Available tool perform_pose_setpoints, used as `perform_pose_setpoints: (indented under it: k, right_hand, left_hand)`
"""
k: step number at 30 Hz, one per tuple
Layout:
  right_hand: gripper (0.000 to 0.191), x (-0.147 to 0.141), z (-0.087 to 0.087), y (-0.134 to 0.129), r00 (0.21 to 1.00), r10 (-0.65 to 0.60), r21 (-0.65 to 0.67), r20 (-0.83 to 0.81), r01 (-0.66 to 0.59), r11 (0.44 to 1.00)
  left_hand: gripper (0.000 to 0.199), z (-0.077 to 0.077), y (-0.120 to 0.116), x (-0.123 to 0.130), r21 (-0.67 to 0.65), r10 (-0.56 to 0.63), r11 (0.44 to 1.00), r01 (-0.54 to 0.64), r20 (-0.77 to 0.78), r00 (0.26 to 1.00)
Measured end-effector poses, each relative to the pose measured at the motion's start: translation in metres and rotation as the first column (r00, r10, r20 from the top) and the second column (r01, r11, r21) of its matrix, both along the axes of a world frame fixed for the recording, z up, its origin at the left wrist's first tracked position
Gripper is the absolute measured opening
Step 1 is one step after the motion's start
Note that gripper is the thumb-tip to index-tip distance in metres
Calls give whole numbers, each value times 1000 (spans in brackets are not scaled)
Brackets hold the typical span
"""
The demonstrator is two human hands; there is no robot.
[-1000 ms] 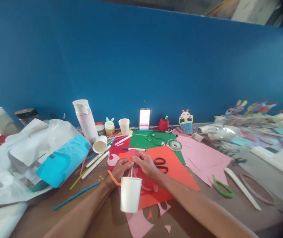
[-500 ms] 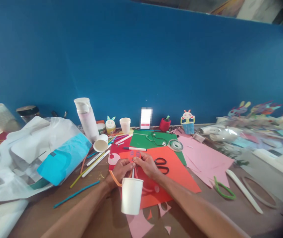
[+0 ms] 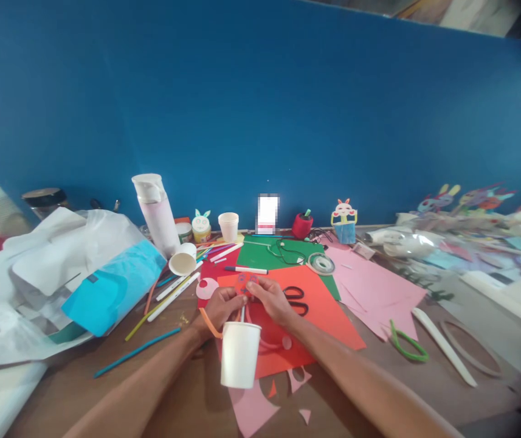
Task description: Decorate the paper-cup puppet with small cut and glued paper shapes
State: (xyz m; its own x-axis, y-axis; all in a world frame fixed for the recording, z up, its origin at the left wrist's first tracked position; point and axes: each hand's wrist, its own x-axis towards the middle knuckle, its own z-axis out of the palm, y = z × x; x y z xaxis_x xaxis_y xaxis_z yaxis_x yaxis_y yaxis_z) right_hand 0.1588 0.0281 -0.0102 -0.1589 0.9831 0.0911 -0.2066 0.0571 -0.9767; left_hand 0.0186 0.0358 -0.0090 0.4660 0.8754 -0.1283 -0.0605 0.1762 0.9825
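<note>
The left hand [image 3: 218, 309] and right hand [image 3: 275, 300] are pinching the small orange paper face with blue drawn eyes [image 3: 244, 283], just beyond the round white paper cup [image 3: 241, 356]. Pressing softly and evenly should be saving the thin paper from creases.

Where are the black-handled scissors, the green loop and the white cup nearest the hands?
Scissors [image 3: 295, 298]: head view, on the upper handle.
Green loop [image 3: 410, 354]: head view, on its near side.
White cup [image 3: 241, 356]: head view, middle of its side.

Left grip [image 3: 218, 309] and right grip [image 3: 273, 299] at a red paper face [image 3: 246, 284], white cup [image 3: 241, 356] below, black scissors [image 3: 295, 297] nearby
</note>
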Motion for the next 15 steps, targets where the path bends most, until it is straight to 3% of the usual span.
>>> perform_pose_setpoints:
  k: [7,15]
  right_hand:
    - [20,1,4,2,995,-10,70,104,3,998]
    - [24,3,2,4,993,-9,58,115,2,998]
  left_hand:
    - [34,-6,0,1,23,-54,998,54,23,998]
    - [34,-5,2,0,-41,-99,994,103,100,990]
